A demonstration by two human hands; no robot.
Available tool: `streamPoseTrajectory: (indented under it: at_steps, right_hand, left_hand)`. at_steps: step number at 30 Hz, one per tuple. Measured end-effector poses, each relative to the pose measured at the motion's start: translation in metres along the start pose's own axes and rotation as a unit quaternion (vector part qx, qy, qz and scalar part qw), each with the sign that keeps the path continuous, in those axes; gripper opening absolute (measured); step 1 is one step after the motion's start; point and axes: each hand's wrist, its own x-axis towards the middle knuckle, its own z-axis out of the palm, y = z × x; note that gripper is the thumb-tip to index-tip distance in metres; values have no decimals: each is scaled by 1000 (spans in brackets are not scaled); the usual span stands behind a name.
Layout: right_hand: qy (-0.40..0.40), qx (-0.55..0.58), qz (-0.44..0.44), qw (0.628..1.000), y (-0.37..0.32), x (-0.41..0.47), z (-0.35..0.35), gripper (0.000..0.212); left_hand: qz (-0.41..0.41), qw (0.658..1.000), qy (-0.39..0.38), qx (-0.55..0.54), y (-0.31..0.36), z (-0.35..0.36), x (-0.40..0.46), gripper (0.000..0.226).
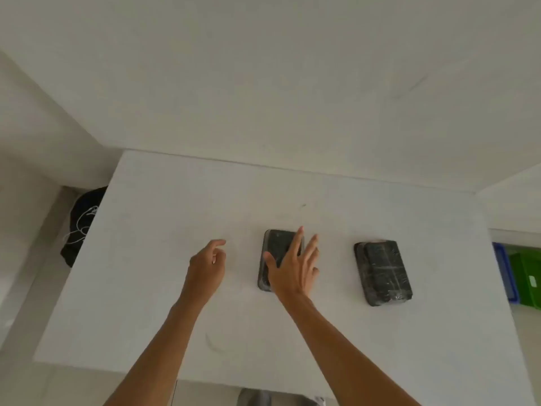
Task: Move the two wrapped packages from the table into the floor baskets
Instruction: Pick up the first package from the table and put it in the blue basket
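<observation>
I see two dark wrapped packages lying flat on the white worktop (164,259). The left package (276,247) sits near the middle of the worktop. The right package (383,273) lies well apart from it, closer to the right edge, and nothing touches it. Both have shiny clear wrap over them.

My right hand (292,268) is over the left package, with the fingers spread wide and the palm facing down. It covers the near right part of that package. I cannot tell if it is touching the wrap or just above it. It is not holding anything.

My left hand (207,266) is just to the left of the same package, apart from it. Its fingers are loosely curled and it holds nothing.

Past the right edge of the worktop, down on the floor, I see a blue basket (505,273) and a green basket (527,276) side by side. Past the left edge there is a black thing (83,224) with a white cord on it
</observation>
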Motion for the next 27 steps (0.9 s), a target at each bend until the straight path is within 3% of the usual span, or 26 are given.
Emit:
streamPoseTrajectory:
  at_steps: [7,9,10,11,13,15,17,23,25,27]
  right_hand:
    - [43,-70,29,996,-27,6,31,115]
    - [15,62,51,997,-26,16,3,109]
    - [-4,208,72,975,-24,20,-11,102]
    - [-19,367,83,926,-24,19,-43,90]
    - [-110,617,106,772,-16,8,-97,67]
    - [-187,722,100,658,-1,4,-125,60]
    - [-203,775,66,595,13,-8,-150,62]
    - [-262,826,-53,496,35,-49,-213,102]
    - [-239,835,-67,491,43,-65,-230,105]
    - [-195,835,-74,508,48,-84,-249,94]
  left_hand:
    - [-8,999,-12,49,-26,-29,10,37]
    - [4,999,-8,54,-22,-30,11,37]
    - [4,999,-8,49,-24,-29,11,36]
    - [20,999,-2,33,-12,-38,3,36]
    - [25,1000,-7,17,4,-45,-7,36]
    - [23,1000,-9,12,9,-40,-3,35]
    - [29,1000,-6,-5,24,-45,-10,36]
    - [97,993,40,-58,84,-68,-50,36]
    - [113,990,50,-66,97,-72,-68,36]
    - [113,988,70,-74,109,-75,-80,34]
